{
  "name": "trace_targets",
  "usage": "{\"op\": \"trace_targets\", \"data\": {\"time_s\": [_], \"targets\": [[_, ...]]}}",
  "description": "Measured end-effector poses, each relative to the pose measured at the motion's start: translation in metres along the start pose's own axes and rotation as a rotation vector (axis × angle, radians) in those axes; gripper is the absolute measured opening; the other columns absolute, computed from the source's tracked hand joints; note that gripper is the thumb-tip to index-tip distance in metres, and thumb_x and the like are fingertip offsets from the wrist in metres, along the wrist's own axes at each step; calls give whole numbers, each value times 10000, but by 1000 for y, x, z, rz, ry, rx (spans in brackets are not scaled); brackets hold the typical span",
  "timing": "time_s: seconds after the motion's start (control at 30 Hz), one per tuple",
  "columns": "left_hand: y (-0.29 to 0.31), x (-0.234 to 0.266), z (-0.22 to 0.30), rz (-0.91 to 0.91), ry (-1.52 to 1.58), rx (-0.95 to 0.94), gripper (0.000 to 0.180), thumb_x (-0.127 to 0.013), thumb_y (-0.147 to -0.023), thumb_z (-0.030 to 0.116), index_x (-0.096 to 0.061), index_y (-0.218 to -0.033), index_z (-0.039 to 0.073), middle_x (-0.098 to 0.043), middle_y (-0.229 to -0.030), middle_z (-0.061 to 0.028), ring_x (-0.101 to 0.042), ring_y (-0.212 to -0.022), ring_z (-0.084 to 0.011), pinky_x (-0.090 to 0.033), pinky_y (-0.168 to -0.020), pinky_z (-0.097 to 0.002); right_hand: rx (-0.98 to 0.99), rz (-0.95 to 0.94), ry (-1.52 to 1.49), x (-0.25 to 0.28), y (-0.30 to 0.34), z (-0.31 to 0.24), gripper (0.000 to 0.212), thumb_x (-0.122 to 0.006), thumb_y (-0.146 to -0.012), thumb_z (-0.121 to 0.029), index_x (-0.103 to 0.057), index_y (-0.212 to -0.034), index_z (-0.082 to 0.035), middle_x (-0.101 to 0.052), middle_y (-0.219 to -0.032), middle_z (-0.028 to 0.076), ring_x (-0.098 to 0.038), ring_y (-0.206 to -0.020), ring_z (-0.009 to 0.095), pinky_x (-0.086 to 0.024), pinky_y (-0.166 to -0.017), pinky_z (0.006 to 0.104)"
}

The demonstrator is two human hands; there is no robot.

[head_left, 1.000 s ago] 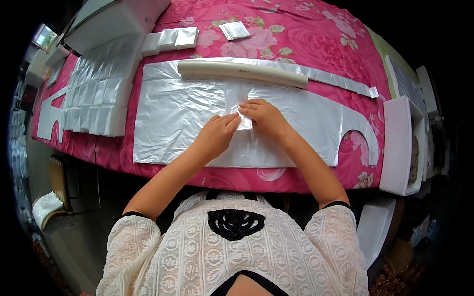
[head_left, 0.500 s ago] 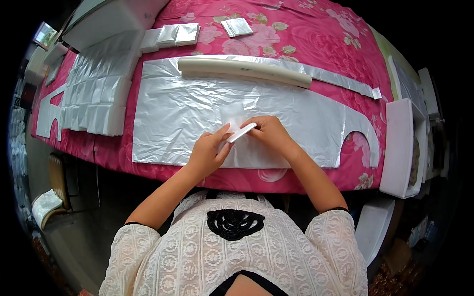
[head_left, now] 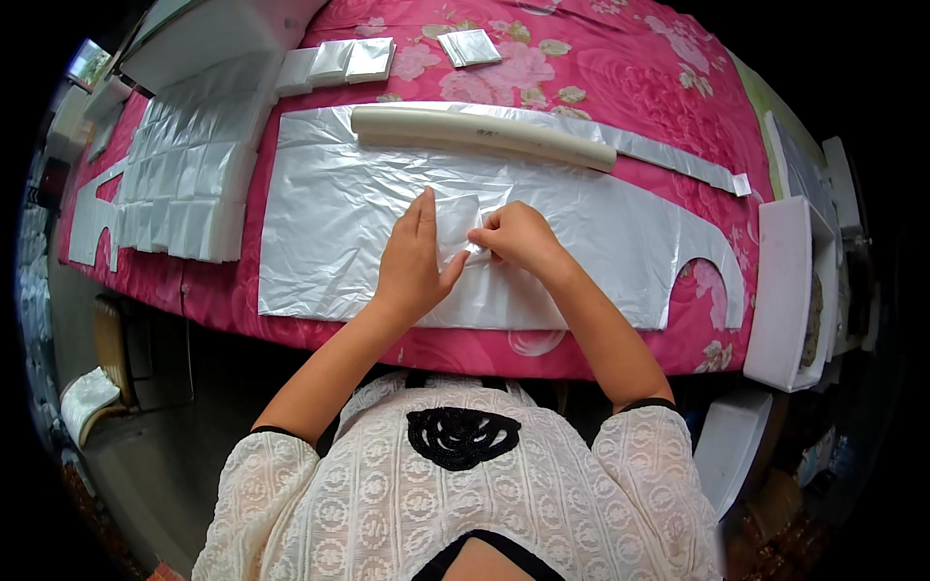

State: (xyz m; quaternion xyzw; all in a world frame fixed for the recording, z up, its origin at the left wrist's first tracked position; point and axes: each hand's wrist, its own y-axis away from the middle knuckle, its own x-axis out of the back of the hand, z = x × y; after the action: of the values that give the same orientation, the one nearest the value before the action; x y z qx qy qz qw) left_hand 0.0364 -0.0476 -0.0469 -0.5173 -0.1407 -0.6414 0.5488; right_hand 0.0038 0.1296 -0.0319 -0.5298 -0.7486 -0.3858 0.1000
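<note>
A small folded packet of whitish translucent plastic (head_left: pixel 458 221) lies in front of me on a wide stack of silvery plastic sheets (head_left: pixel 329 232). My right hand (head_left: pixel 523 240) pinches the packet's right edge between thumb and fingers. Against its left side rests my left hand (head_left: pixel 409 257), open, with the fingers stretched away from me and the thumb pointing right toward the packet's near corner. The left palm hides part of the packet. Beyond both hands, a long cream-coloured tube (head_left: pixel 480 133) lies across the far part of the sheets.
Rows of folded plastic packets (head_left: pixel 199 184) stand stacked at the left, with a few more (head_left: pixel 368 60) behind them. Another packet (head_left: pixel 469 47) lies on the pink floral cloth (head_left: pixel 601 68). White foam boxes (head_left: pixel 783 290) stand at the right edge. A chair (head_left: pixel 108 339) is at lower left.
The packet was held up, tilted, between both hands; now it is down on the sheets. My left hand has let go and flattened beside it, while the right still grips its edge.
</note>
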Motion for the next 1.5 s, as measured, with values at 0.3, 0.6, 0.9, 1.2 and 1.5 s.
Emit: {"op": "trace_targets", "data": {"time_s": [0.3, 0.6, 0.9, 1.2, 1.5], "targets": [[2, -39, 7, -274, -87, -4, 984, -574, -738, 519, -155, -1374, -104, -151, -1448, -264, -117, -1371, -357, -61, -1104, -468, 28, 211, 223, -15, 12, -4, 221, -671, -689, -279, -668, -714, -59, -642, -664, 90, -629, -660, 229, -486, -593, 352], [30, -12, 18, -429, 7, -187, 1068, -624, -678, 573, -163, -1369, -98, -186, -1444, -243, -155, -1362, -353, -126, -1097, -470, 162, 493, 302, -2, 69, 32, 399, -731, -687, -271, -619, -1002, -54, -626, -912, 84, -609, -817, 241, -484, -697, 336], [89, 40, 11, -563, 479, -119, 676, -590, -820, 263, -290, -1360, -9, -369, -1371, -188, -341, -1291, -311, -264, -1064, -420, 378, 206, -329, -29, 79, 35, 376, -666, -794, -297, -615, -1045, -21, -622, -923, 91, -587, -830, 207, -464, -750, 303], [71, 58, 21, -325, 1543, 804, 472, -463, -933, 351, -418, -1267, 20, -530, -1131, -76, -503, -1023, -132, -405, -876, -284, 253, -181, -876, -47, 83, -6, 248, -640, -845, -146, -609, -1031, 14, -635, -920, 40, -581, -782, 107, -475, -740, 243], [69, 48, -6, -80, 1110, 618, 228, -480, -908, 99, -565, -1108, 30, -546, -1075, -56, -537, -943, -127, -422, -805, -255, 494, 564, -598, 23, 1, -8, 132, -670, -825, -147, -652, -849, -18, -549, -728, -27, -427, -583, 42, -365, -541, 211]]}}
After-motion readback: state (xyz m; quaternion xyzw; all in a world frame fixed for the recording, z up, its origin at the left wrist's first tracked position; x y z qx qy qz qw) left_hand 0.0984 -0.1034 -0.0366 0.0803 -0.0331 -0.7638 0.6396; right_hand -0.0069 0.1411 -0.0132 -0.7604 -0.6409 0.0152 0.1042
